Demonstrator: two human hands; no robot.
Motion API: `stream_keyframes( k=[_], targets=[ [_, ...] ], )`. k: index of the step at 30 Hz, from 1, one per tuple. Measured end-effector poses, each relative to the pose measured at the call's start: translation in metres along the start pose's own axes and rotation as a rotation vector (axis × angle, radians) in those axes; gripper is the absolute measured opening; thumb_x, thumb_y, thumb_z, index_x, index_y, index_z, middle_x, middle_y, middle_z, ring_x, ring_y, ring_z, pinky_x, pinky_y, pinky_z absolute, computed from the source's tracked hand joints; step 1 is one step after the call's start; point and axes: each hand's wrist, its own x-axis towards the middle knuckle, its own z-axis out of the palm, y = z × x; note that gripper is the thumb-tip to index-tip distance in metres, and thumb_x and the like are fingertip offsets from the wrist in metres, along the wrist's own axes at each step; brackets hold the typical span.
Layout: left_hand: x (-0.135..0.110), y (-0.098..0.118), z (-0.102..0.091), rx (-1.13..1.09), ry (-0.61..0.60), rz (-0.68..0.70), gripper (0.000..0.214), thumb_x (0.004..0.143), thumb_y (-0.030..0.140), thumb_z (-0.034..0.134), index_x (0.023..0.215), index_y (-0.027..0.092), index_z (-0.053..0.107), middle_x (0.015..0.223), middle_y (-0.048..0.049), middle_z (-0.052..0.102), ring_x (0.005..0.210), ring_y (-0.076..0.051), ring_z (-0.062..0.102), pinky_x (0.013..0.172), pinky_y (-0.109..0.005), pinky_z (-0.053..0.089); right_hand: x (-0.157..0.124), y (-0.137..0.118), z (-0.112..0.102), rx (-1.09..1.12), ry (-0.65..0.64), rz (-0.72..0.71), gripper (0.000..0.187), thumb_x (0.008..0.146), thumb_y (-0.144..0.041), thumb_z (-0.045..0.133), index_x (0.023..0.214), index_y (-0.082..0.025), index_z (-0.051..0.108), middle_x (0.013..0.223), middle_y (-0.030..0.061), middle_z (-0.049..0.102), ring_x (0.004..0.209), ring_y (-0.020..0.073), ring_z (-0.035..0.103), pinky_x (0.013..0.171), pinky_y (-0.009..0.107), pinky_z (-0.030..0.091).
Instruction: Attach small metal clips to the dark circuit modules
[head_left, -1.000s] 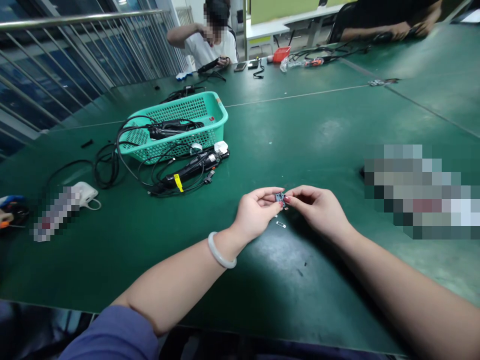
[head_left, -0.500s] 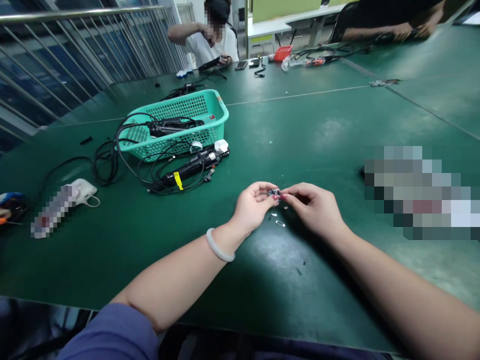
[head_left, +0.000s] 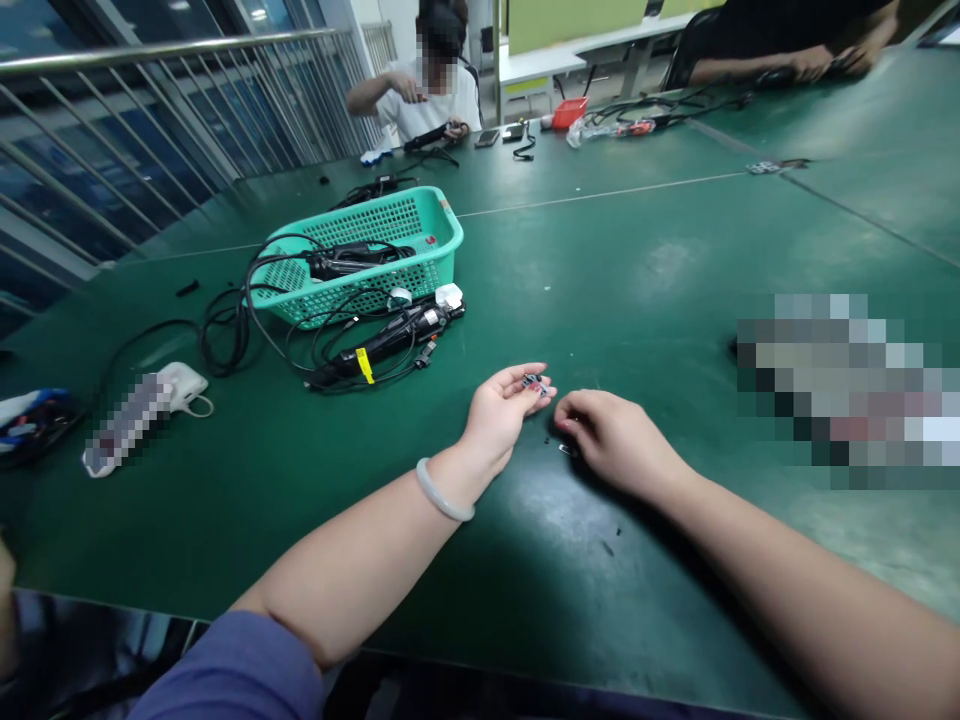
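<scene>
Own hands: two, left hand (head_left: 499,415) and right hand (head_left: 619,440).
Small part (head_left: 533,383) in left hand: one.
Bracelet (head_left: 445,490): one.
Teal basket (head_left: 433,273): one.
Black device (head_left: 397,332) before teal basket: one.
Black devices (head_left: 341,260) inside teal basket: at least one.
Yellow tag (head_left: 364,365): one.
Red container (head_left: 570,113): one.
Dark bits (head_left: 619,532) near right forearm (head_left: 787,555): two.
Co-workers (head_left: 424,118) at far side: two.

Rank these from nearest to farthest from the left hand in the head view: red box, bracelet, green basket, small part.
1. Small part: held in the left hand.
2. Bracelet: around its wrist.
3. Green basket: beyond, to the left.
4. Red box: far side, slightly right.
</scene>
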Motion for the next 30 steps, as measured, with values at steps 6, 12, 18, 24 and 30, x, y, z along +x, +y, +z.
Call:
stream_keyframes(
  k=[6, 12, 18, 24, 30],
  targets=[
    [0.0, 0.0, -0.003, -0.067, -0.011, -0.038, 0.018, 0.077, 0.006, 0.056, 0.093, 0.012, 0.064, 0.093, -0.0068, 0.067, 0.085, -0.013, 0.067, 0.094, -0.034, 0.048, 0.0, 0.014, -0.008, 0.381, 0.255, 0.256, 0.016, 0.078, -0.032, 0.058, 0.086, -0.021, 0.068, 0.081, 0.0035, 0.071, 0.071, 0.0179, 0.063, 0.07, 0.032, 0.049],
    [0.001, -0.003, -0.003, 0.004, -0.029, -0.024, 0.018, 0.077, 0.013, 0.062, 0.095, 0.013, 0.062, 0.084, -0.0055, 0.069, 0.078, -0.012, 0.067, 0.082, -0.029, 0.051, 0.004, 0.016, -0.007, 0.543, 0.271, 0.313, 0.021, 0.074, -0.037, 0.063, 0.085, -0.02, 0.071, 0.074, 0.0041, 0.072, 0.064, 0.0184, 0.065, 0.068, 0.034, 0.052],
    [0.0, -0.007, -0.003, 0.082, -0.101, 0.008, 0.031, 0.067, 0.02, 0.074, 0.093, 0.013, 0.059, 0.078, -0.0041, 0.069, 0.075, -0.013, 0.067, 0.071, -0.026, 0.05, 0.002, 0.01, -0.01, 0.485, 0.336, 0.243, 0.021, 0.077, -0.029, 0.058, 0.089, -0.02, 0.072, 0.08, 0.0043, 0.073, 0.068, 0.0174, 0.066, 0.07, 0.034, 0.053],
    [0.0, -0.011, -0.004, 0.152, -0.157, 0.083, 0.036, 0.057, 0.015, 0.079, 0.085, 0.014, 0.056, 0.075, -0.002, 0.068, 0.071, -0.011, 0.065, 0.076, -0.029, 0.049, -0.002, 0.002, -0.013, 0.344, 0.386, 0.207, 0.018, 0.077, -0.03, 0.06, 0.088, -0.023, 0.072, 0.086, 0.0041, 0.073, 0.08, 0.02, 0.067, 0.077, 0.035, 0.053],
    [-0.002, -0.01, -0.002, 0.193, -0.168, 0.105, 0.039, 0.052, 0.016, 0.081, 0.08, 0.014, 0.054, 0.074, -0.0009, 0.067, 0.07, -0.012, 0.064, 0.081, -0.034, 0.049, -0.004, 0.0, -0.013, 0.344, 0.419, 0.22, 0.015, 0.074, -0.03, 0.064, 0.087, -0.021, 0.067, 0.08, 0.0035, 0.071, 0.074, 0.0183, 0.067, 0.074, 0.033, 0.053]
  ],
)
